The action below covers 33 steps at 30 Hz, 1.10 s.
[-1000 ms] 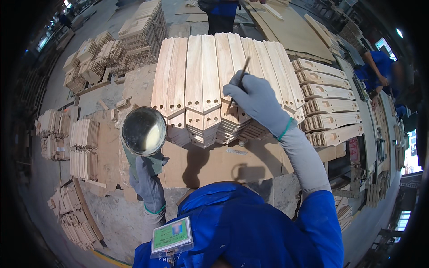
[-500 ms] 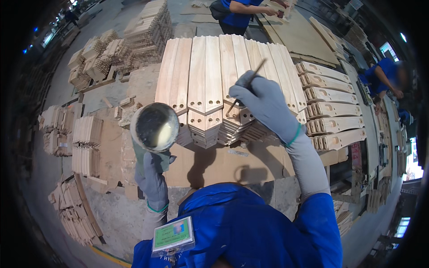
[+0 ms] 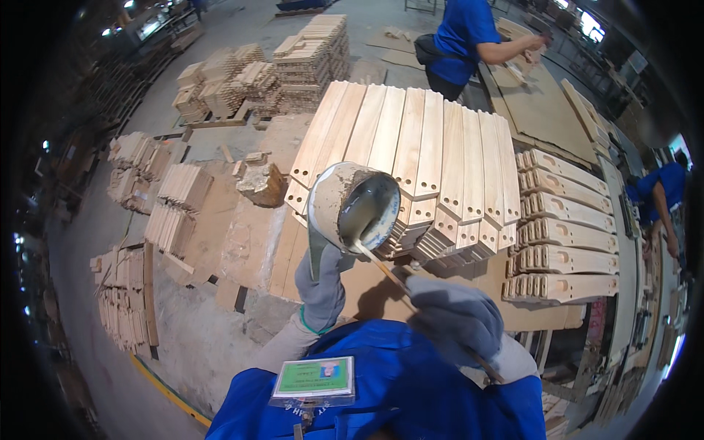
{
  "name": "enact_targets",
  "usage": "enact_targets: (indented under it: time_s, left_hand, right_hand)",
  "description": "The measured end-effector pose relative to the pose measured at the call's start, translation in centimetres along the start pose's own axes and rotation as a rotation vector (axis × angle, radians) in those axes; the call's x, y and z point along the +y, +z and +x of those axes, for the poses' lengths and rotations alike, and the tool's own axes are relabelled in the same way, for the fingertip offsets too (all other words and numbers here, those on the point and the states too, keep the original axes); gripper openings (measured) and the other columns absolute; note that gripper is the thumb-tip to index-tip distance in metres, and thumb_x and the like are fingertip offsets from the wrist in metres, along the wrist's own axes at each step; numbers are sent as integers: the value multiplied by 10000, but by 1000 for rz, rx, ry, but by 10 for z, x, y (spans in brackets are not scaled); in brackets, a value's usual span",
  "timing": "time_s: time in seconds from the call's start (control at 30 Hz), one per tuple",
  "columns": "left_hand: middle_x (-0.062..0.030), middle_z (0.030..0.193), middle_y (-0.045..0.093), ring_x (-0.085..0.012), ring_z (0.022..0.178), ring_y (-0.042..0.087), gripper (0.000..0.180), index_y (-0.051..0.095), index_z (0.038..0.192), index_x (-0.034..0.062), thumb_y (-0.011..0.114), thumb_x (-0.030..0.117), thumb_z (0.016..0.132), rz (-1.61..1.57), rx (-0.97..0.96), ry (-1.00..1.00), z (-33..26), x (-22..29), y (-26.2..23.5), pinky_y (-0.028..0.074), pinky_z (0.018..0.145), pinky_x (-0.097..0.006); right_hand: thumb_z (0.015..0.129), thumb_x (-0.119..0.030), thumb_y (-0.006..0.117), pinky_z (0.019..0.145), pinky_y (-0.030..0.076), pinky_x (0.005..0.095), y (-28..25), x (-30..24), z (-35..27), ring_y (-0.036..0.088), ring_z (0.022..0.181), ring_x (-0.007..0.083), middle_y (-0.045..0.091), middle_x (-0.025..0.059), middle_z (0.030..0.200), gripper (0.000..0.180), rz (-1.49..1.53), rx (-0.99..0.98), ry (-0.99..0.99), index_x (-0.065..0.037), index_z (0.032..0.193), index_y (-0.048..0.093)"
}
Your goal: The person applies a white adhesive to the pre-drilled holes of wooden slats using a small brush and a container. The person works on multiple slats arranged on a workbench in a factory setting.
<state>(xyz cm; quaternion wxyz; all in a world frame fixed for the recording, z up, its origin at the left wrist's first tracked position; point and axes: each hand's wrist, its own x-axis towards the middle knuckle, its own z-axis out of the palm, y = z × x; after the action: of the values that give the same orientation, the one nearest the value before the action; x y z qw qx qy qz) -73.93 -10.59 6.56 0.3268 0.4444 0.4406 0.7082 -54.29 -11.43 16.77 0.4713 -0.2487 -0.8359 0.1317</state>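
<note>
My left hand [image 3: 323, 290], in a grey glove, is closed around the handle of a crusted, light-coloured mug [image 3: 328, 202]. The mug is tilted and contains some pale liquid. A thin wooden stick [image 3: 383, 270] is gripped in my gloved right hand [image 3: 458, 312], which is blurred by motion. The stick's pale-coated lower end rests at the mug's near rim. Beyond the mug lie stacked long wooden boards [image 3: 412, 136] in rows, with paired round holes in their near ends. The mug hides part of the stack's front.
Shaped wooden pieces with oval slots [image 3: 568, 233] are stacked to the right. A crusted block [image 3: 260, 183] sits left of the boards, and a wood pile [image 3: 312, 55] stands behind. One co-worker [image 3: 466, 37] is beyond the boards, another [image 3: 664, 191] at the far right.
My right hand has come down from the boards' holes, bringing the stick to the mug. My left hand has moved the mug rightward, in front of the boards, and tipped it. The view has shifted.
</note>
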Motion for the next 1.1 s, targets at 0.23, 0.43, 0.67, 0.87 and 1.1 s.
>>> enact_targets:
  time_s: [0.23,0.43,0.67,0.87,1.1]
  left_hand:
    - [-56,915,616,-115,795,587,234,564,1094,-43,516,114,927,-74,31,-24,-27,-4,22,499,680,-260]
    - [-66,906,617,-120,761,597,234,564,1084,-47,513,120,929,-30,55,10,-31,0,39,501,654,-254]
    - [-117,927,617,-180,793,624,231,541,1104,-35,479,107,932,887,-71,310,-14,-6,-5,512,658,-305]
    - [-137,1011,587,-216,825,640,322,487,1173,-65,383,176,986,64,44,-70,0,3,-44,576,711,-372]
    - [-133,1096,544,-223,880,633,333,482,1201,-54,371,176,988,11,116,-49,6,7,-66,580,740,-386]
  right_hand:
    - [758,52,629,729,537,407,-32,15,-22,653,878,327,662,164,885,78,432,24,297,13,824,643]
    - [789,-40,611,660,528,345,-35,12,-34,660,782,294,668,175,881,78,423,65,230,1,746,662]
    - [860,-6,571,687,501,249,-34,62,25,613,746,143,619,116,825,43,595,311,663,31,871,552]
    - [816,-158,659,577,470,227,-17,109,44,579,614,94,630,69,754,217,207,67,719,56,792,627]
    - [816,-192,646,527,435,258,10,131,40,568,562,128,629,82,707,253,53,32,606,51,748,623]
